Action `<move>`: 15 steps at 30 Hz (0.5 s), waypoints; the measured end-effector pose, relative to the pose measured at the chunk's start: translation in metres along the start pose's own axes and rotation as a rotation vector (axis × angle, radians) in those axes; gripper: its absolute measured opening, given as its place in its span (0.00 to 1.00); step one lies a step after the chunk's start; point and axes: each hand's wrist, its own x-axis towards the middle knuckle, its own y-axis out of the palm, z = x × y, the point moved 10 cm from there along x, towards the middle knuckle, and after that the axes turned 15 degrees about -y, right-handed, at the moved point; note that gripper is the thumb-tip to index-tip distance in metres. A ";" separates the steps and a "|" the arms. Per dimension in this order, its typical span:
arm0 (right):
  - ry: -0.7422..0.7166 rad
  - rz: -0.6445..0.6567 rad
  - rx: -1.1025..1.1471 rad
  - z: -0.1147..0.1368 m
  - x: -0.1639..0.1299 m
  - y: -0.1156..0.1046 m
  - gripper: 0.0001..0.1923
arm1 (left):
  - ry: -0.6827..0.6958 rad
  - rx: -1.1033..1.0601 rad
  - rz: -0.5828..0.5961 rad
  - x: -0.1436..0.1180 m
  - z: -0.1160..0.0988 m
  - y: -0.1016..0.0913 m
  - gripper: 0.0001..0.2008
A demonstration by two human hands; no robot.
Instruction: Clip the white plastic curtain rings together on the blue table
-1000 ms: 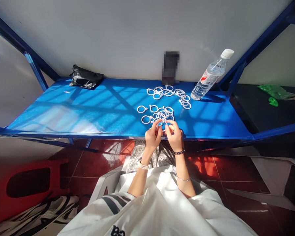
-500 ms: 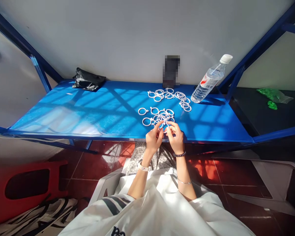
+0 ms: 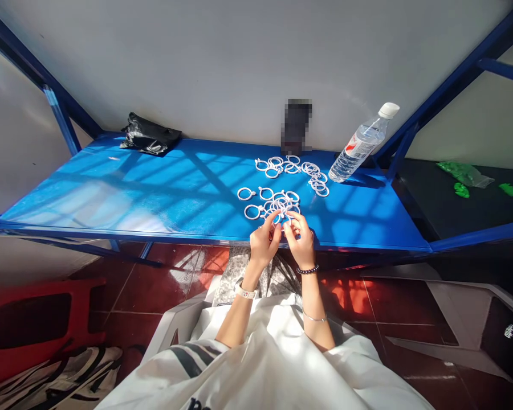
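My left hand (image 3: 264, 240) and my right hand (image 3: 301, 239) are together at the front edge of the blue table, fingertips pinched close to each other. Between them is a white curtain ring (image 3: 287, 220), partly hidden by the fingers. Just beyond the fingertips lies a loose pile of white curtain rings (image 3: 281, 200), several overlapping, each with a small eyelet. More curtain rings (image 3: 273, 165) form a second cluster farther back, and others (image 3: 317, 181) lie in an overlapping row to its right.
A water bottle (image 3: 359, 149) with a white cap stands at the back right. A blurred-out dark object (image 3: 296, 126) leans at the wall. A black plastic bag (image 3: 149, 136) lies back left. Blue frame bars (image 3: 62, 121) rise at the sides. Green pieces (image 3: 461, 189) lie on a dark surface at right.
The view has shifted slightly to the right. Both hands stay pinched at the curtain ring, with only small finger movement. The rings on the table look unmoved.
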 end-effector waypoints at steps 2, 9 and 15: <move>0.003 0.002 -0.009 -0.001 -0.001 0.000 0.13 | -0.005 0.004 0.006 0.000 0.000 0.001 0.18; 0.018 0.005 -0.017 -0.005 -0.002 0.001 0.14 | 0.014 0.027 -0.023 -0.002 -0.003 -0.001 0.18; 0.038 0.019 -0.024 -0.008 -0.004 0.004 0.14 | 0.002 0.007 -0.024 -0.002 0.000 -0.002 0.17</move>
